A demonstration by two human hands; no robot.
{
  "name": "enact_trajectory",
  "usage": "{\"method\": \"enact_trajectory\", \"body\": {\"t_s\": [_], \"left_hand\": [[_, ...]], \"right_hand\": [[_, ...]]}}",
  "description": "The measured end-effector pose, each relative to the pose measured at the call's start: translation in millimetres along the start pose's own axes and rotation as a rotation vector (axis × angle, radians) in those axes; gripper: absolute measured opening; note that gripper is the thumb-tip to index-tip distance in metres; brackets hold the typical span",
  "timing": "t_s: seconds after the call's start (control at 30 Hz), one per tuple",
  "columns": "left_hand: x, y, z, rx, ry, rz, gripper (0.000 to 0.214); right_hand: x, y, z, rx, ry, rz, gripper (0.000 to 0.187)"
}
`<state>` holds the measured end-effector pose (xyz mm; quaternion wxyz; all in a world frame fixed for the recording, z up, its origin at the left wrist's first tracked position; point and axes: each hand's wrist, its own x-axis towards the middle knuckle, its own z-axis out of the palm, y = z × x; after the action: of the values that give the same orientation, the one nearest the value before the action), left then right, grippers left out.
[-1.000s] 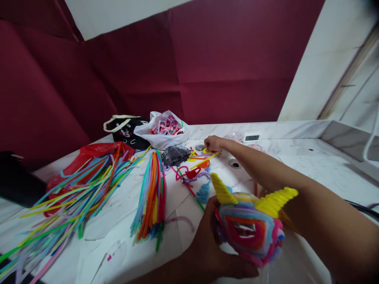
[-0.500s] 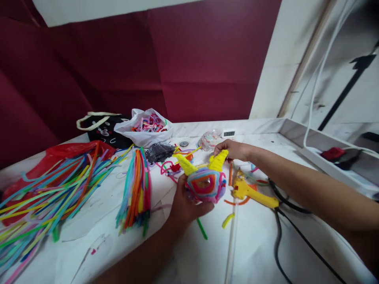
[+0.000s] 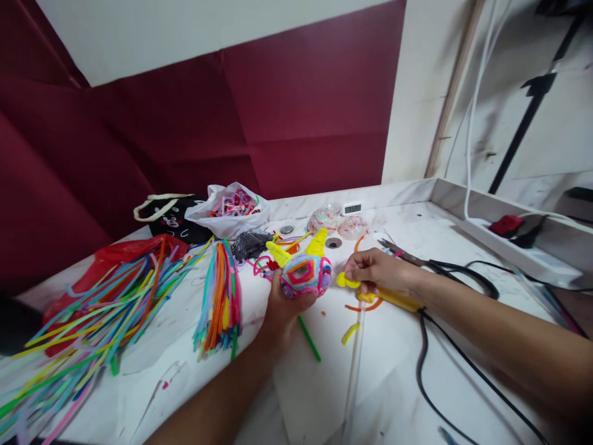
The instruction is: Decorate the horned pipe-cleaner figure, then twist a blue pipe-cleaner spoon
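My left hand [image 3: 285, 303] is closed around a round craft ball wound with pink, blue and orange pipe cleaners [image 3: 306, 275], with two yellow horns standing up on top. Just right of the ball, my right hand [image 3: 373, 271] pinches a small curled yellow pipe cleaner piece [image 3: 348, 281]. Under that hand lies a yellow hot glue gun [image 3: 401, 301], partly hidden, with a clear glue stick [image 3: 356, 364] reaching toward me. An orange pipe cleaner curve and a short yellow piece [image 3: 351, 334] lie beside the stick.
Bundled pipe cleaners [image 3: 217, 303] and a loose heap [image 3: 106, 303] cover the left. Behind are a white bag of scraps [image 3: 229, 210], a black tote [image 3: 173, 219] and clear plastic domes [image 3: 324, 218]. Scissors [image 3: 440, 266], black cables [image 3: 424, 364] and a power strip [image 3: 537, 247] lie right.
My right hand has come away from the yellow horn, down and nearer, and now holds a curled yellow piece. The ball has shifted slightly left and turned in my left hand.
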<state>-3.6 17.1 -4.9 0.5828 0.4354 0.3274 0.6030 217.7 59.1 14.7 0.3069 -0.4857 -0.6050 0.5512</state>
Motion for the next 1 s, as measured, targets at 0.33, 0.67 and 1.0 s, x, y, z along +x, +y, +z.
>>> {"method": "enact_trajectory", "body": {"t_s": [0.33, 0.67, 1.0], "left_hand": [[16, 14, -19.8, -0.09, 0.031, 0.126, 0.056], [23, 22, -26.2, -0.043, 0.059, 0.175, 0.047], [13, 12, -11.1, -0.026, 0.088, 0.073, 0.069]], "right_hand": [[2, 8, 13, -0.232, -0.032, -0.059, 0.008], [30, -4, -5, -0.557, 0.079, -0.132, 0.02], [-1, -22, 3, -0.445, 0.063, -0.203, 0.034]]}}
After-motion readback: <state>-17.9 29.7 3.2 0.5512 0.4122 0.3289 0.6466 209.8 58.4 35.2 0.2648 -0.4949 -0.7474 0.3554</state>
